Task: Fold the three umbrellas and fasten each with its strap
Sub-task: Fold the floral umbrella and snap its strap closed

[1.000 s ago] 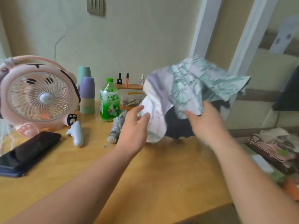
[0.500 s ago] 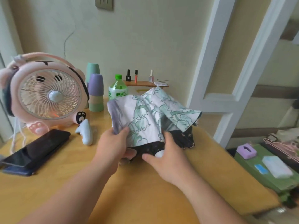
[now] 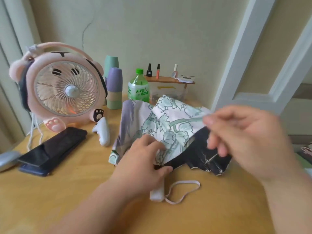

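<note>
Two bare forearms reach in from the near side over the yellow wooden counter (image 3: pixel 67 191). Left hand (image 3: pixel 143 164) is palm down, fingers and thumb curled round the white folding umbrella w/ green flower print & black lining (image 3: pixel 170 125), right where the canopy meets its white plastic handle (image 3: pixel 157 193). The handle sticks out under the palm, and its pale wrist loop (image 3: pixel 185 188) lies on the counter. Right hand (image 3: pixel 244 134) is raised at the canopy's right edge, fingers curled, fabric corner running up to the fingertips. Heavy blur there, so can't tell if it's pinched.

Umbrella sits mid-counter, canopy loose & rumpled, lining showing on the right, printed strap tab (image 3: pixel 113 157) dangling at left.

Behind it: green plastic bottle (image 3: pixel 138 90), stacked pastel cups (image 3: pixel 114 88), small wooden shelf w/ nail-polish bottles (image 3: pixel 168 79). To the left: pink round desk fan w/ paw feet (image 3: pixel 65 90), small white plastic gadget (image 3: pixel 103 132), flat black phone (image 3: pixel 54 147).

Canopy hides the bottle's base. A grey rounded thing is cut off at frame's left.
</note>
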`<act>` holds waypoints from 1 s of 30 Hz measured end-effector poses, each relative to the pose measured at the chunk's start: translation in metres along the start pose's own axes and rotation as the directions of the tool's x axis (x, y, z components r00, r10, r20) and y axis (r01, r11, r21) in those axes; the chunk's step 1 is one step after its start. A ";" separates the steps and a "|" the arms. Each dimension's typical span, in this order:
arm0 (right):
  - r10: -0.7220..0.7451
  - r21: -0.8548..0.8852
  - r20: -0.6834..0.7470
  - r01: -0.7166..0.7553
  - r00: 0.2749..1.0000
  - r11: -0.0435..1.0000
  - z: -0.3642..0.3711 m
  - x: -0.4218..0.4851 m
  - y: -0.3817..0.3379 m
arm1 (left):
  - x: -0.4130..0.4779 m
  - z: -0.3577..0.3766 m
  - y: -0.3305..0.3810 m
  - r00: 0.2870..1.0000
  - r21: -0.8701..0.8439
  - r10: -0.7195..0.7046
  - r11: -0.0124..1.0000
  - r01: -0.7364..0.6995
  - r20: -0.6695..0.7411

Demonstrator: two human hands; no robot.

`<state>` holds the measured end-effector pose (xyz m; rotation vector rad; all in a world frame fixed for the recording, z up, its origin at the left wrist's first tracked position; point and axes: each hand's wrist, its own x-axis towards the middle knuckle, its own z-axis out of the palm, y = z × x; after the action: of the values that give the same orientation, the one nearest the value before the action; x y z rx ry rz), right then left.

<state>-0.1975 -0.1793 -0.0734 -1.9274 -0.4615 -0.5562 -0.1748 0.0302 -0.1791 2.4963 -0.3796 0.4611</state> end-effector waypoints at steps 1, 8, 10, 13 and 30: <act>-0.076 0.016 -0.137 0.079 0.988 0.997 -0.005 0.009 -0.002 | 0.003 0.005 -0.003 0.997 0.003 -0.073 0.997 0.073 0.028; 0.369 -0.364 0.348 -0.239 0.861 0.900 0.031 0.059 0.087 | 0.010 0.010 -0.004 0.882 -0.236 -0.470 0.857 0.458 0.002; 0.334 -0.212 0.481 -0.262 0.811 0.941 0.048 0.049 0.104 | 0.010 0.009 -0.001 0.833 -0.302 -0.546 0.782 0.545 0.089; 0.247 0.044 0.407 -0.290 0.879 0.956 0.061 0.040 0.119 | 0.011 0.007 0.002 0.770 -0.316 -0.605 0.704 0.636 0.201; -0.457 -0.202 -0.170 0.423 0.873 0.883 0.040 0.015 0.094 | 0.011 0.011 0.012 0.823 -0.957 -0.510 0.000 0.291 0.251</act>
<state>-0.1265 -0.1788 -0.1488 -1.8871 -0.7456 -1.1175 -0.1668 0.0119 -0.1778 1.0425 0.1657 0.0568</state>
